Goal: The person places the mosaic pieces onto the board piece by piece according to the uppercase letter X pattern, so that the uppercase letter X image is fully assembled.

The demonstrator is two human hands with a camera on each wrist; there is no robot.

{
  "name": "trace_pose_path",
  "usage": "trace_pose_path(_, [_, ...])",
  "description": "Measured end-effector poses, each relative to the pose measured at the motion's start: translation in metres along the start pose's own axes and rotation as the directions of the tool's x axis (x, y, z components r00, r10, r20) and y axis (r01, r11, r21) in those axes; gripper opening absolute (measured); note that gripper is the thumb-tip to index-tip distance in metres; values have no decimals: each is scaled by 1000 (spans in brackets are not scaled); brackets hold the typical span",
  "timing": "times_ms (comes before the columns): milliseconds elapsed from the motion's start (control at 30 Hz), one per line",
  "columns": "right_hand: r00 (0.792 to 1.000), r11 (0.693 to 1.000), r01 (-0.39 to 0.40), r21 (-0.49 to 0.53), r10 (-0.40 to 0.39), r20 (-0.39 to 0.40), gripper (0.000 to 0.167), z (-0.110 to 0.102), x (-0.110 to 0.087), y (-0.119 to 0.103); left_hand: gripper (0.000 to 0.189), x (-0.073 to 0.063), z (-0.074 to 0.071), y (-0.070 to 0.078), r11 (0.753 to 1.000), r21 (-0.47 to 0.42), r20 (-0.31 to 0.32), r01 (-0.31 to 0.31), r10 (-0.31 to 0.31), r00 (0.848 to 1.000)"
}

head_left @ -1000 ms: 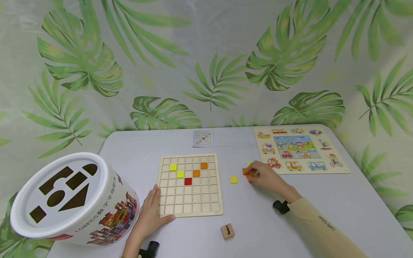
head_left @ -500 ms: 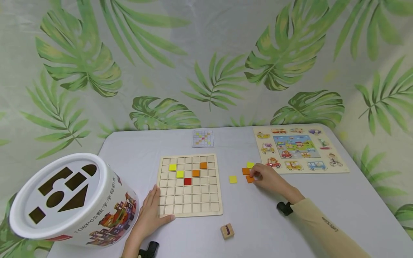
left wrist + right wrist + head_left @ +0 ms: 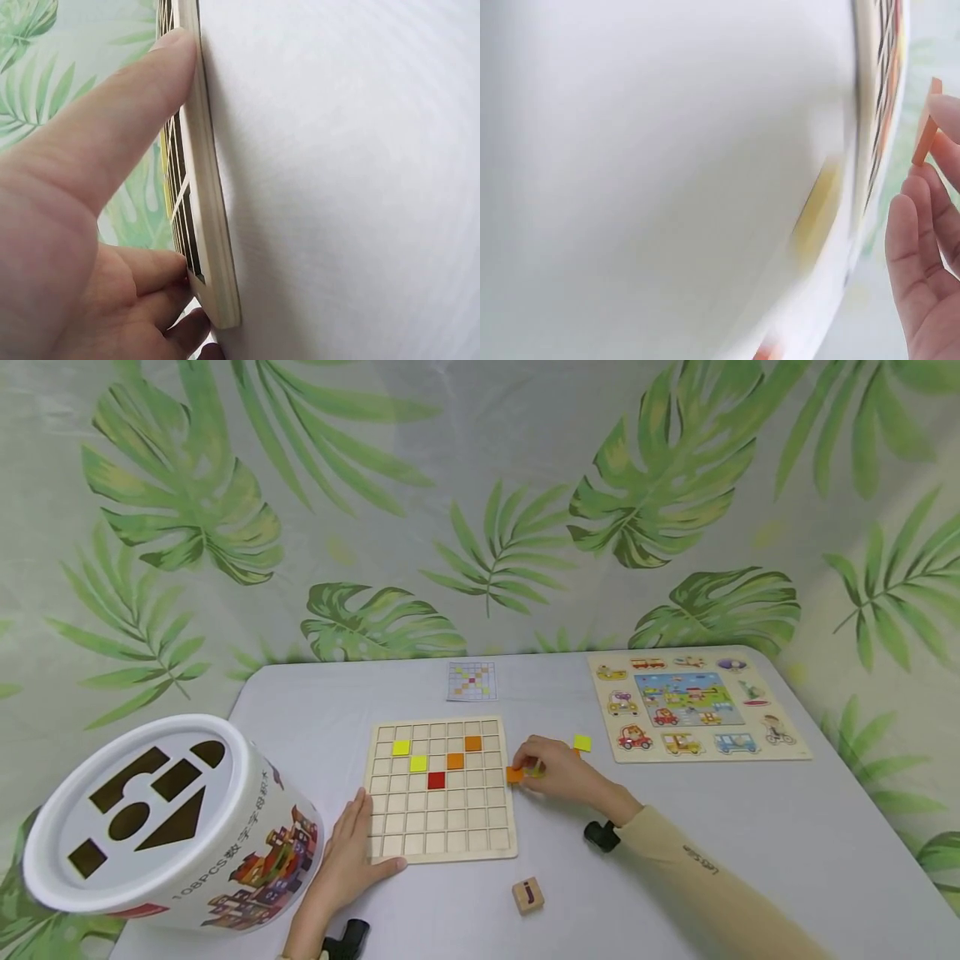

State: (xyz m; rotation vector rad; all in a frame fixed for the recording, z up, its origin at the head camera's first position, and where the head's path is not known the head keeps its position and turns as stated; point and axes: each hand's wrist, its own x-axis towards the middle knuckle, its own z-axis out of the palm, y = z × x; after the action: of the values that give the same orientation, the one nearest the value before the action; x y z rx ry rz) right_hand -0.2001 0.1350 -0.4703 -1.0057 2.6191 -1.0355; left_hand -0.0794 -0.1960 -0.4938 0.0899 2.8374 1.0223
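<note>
A square wooden grid board [image 3: 450,822] lies on the table, bearing a red tile [image 3: 437,781], two yellow tiles and two orange tiles in a V. Along its left edge lie the straight fingers of my left hand [image 3: 348,852], thumb against the front edge; the left wrist view shows the thumb [image 3: 142,105] touching the rim. Pinched between thumb and fingertips of my right hand [image 3: 562,770] is an orange tile [image 3: 928,127], near the board's right edge. Beneath that hand a yellow tile [image 3: 817,214] lies on the table, partly hidden in the head view.
Another yellow tile [image 3: 582,742] lies behind the right hand, with a bit of orange beside it. A pattern card [image 3: 471,682] lies behind the board. There is a vehicle puzzle [image 3: 615,747] at right, a letter block [image 3: 528,896] in front, and a white bucket [image 3: 225,860] at left.
My right hand has picked up an orange tile from the loose ones and carried it left to the board's right edge. The left hand stays in place.
</note>
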Motion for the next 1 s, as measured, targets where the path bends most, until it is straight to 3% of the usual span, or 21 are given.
trace_pose_path(233, [991, 996, 87, -11, -86, 102, 14, 40, 46, -34, 112, 0, 1, -1, 1000, -1, 1, -6, 6, 1000])
trace_pose_path(500, [970, 988, 132, -78, -112, 217, 13, 72, 83, -68, 112, 0, 0, -4, 1000, 6, 8, -3, 3, 1000])
trace_pose_path(767, [963, 970, 145, -194, -93, 254, 18, 83, 93, -84, 112, 0, 0, -2, 1000, 5, 19, 12, -12, 1000])
trace_pose_path(1000, [963, 967, 141, -211, -84, 254, 16, 84, 89, -85, 112, -1, 0, -2, 1000, 8, 2, -5, 5, 1000])
